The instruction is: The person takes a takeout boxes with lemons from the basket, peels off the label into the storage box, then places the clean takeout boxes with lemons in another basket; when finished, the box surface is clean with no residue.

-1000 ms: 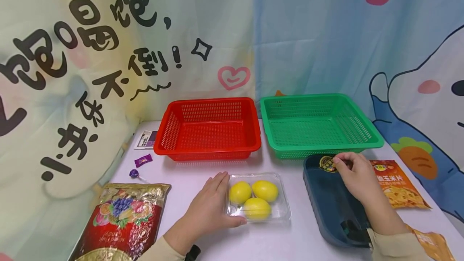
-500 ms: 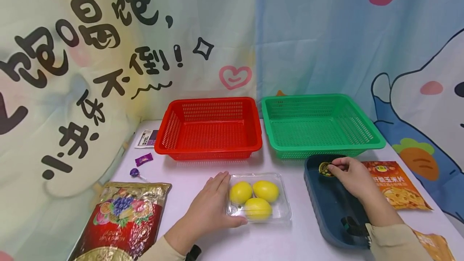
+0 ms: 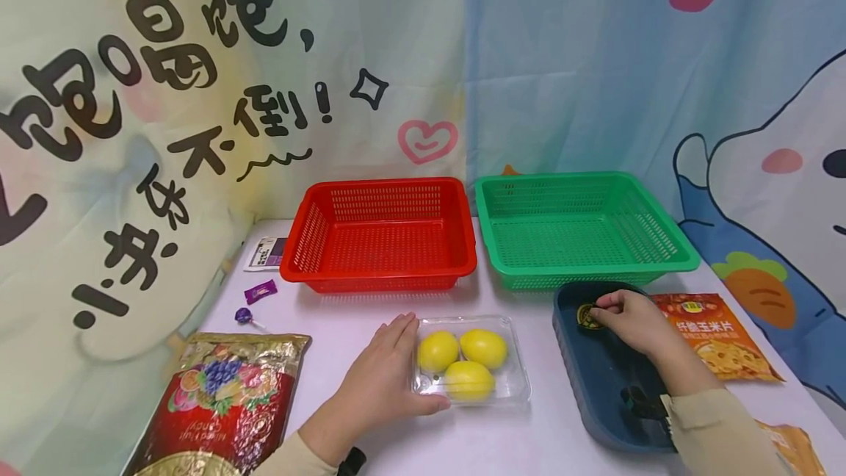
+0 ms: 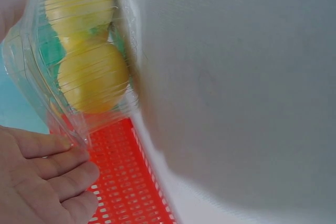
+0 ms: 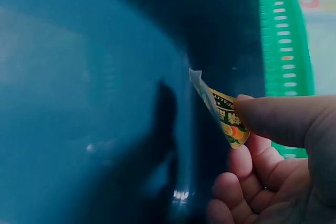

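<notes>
In the head view, three lemons sit in a clear plastic container (image 3: 505,384) in the middle of the table. My left hand (image 3: 380,380) touches its left side, straight fingers by the back corner and thumb along the front edge. At the right is a dark blue tray (image 3: 595,395). Over the far end of this tray my right hand (image 3: 631,322) pinches a small black-and-gold sticker label (image 5: 229,115) between thumb and index finger. In the right wrist view the label is curled, one pale edge turned up, showing orange fruit print.
A red basket (image 3: 386,285) and a green basket (image 3: 595,270) stand behind. At the left lie a mixed fruit candy bag (image 3: 225,395), a lollipop (image 3: 243,316), a purple candy (image 3: 261,291) and a white-purple packet (image 3: 266,253). An orange snack bag (image 3: 723,336) lies right of the tray.
My right hand has moved slightly left and down over the tray with the label. My left hand and the lemon container have stayed in place.
</notes>
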`<state>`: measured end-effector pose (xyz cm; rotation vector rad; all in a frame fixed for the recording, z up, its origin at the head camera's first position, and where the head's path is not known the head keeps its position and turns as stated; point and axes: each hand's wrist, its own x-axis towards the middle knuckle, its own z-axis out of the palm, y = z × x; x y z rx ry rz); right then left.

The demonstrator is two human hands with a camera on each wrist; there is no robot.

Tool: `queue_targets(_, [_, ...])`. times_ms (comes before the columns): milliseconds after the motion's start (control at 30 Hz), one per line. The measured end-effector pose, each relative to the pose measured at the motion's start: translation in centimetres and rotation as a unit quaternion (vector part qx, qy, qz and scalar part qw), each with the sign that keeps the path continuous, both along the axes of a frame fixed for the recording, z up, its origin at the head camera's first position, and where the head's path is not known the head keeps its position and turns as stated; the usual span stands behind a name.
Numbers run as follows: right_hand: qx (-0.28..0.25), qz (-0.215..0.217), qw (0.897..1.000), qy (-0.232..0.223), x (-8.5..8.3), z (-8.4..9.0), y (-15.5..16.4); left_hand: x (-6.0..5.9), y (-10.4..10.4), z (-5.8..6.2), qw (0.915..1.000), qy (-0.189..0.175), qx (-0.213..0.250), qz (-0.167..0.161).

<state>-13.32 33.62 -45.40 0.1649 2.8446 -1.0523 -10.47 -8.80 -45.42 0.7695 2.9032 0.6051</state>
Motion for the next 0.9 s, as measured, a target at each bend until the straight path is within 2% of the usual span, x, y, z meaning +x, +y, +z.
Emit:
queue_targets(367, [0.04, 0.014, 0.999, -0.012, -1.0, -1.4, 0.1, -0.1, 0.1, 0.0, 0.9999, -0.011, -0.003, 0.002])
queue_targets(900, [0.077, 0.013, 0.997, 0.02, -1.0, -2.1, -0.3, -0.1, 0.0, -0.1, 1.0, -0.006, -0.004, 0.003])
